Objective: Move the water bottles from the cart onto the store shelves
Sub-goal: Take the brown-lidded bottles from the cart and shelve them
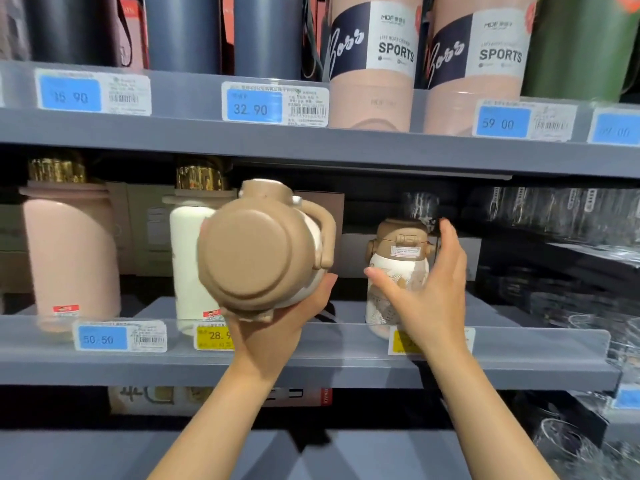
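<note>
We cradle tan bottle point(266, 251) in left hand point(277, 320), tilted, lid toward us, before middle shelf point(311, 362). Right hand point(429, 289) open, fingers against matching bottle point(398, 271) standing on shelf. We judge body rigid, smooth, likely light; side handle offers surer hold.
</note>
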